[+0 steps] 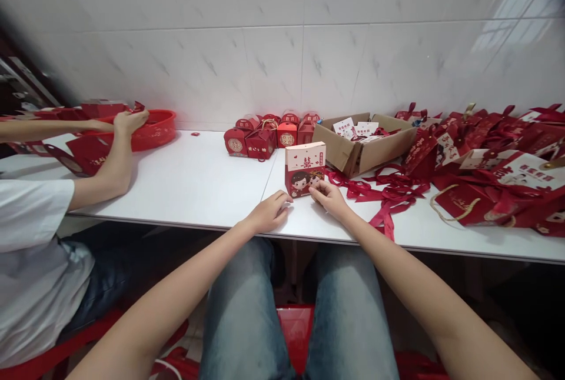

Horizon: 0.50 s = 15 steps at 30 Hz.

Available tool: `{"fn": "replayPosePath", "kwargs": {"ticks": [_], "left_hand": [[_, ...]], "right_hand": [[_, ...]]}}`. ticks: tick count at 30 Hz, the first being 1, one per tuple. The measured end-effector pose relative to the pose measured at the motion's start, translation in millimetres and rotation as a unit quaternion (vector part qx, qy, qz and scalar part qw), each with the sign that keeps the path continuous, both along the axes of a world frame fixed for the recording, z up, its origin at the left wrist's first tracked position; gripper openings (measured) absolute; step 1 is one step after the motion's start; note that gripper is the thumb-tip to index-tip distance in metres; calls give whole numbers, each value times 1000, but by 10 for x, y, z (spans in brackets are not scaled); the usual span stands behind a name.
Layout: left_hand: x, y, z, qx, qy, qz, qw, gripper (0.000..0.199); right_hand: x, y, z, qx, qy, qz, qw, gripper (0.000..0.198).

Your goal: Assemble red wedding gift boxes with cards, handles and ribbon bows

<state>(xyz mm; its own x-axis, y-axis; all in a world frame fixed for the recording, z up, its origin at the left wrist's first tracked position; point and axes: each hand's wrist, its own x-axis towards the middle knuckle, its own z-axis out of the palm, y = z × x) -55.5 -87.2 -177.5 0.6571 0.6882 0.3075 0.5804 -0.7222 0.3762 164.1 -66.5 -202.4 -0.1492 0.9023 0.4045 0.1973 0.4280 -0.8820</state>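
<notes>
White surface, grey-veined tile wall beyond.
Right grip pinches upright red-and-cream cardboard box; left grip half-open, near its left.

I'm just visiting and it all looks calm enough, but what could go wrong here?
The upright red-and-white cardboard gift box with cartoon faces looks fairly narrow, so a bump from the left hand or right hand at its base might tip it.

The loose dark-red fabric ribbons lie tangled near the right hand and might catch on it. One strand reaches the front edge of the white table, so a passing arm could drag it off.
</notes>
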Motion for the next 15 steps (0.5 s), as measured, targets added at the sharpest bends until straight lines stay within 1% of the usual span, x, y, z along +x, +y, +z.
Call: {"fn": "replayPosePath", "kwargs": {"ticks": [5,10,15], "left_hand": [[-12,4,-7,9,-1,-5,1000,19],[-29,28,-60,17,-7,-1,1000,20],[-42,28,-73,26,14,-2,1000,17]], "right_hand": [[7,12,-15,-17,28,-4,999,28],[-1,-7,19,-34,46,-9,998,29],[-10,-20,17,-53,58,2,997,32]]}}
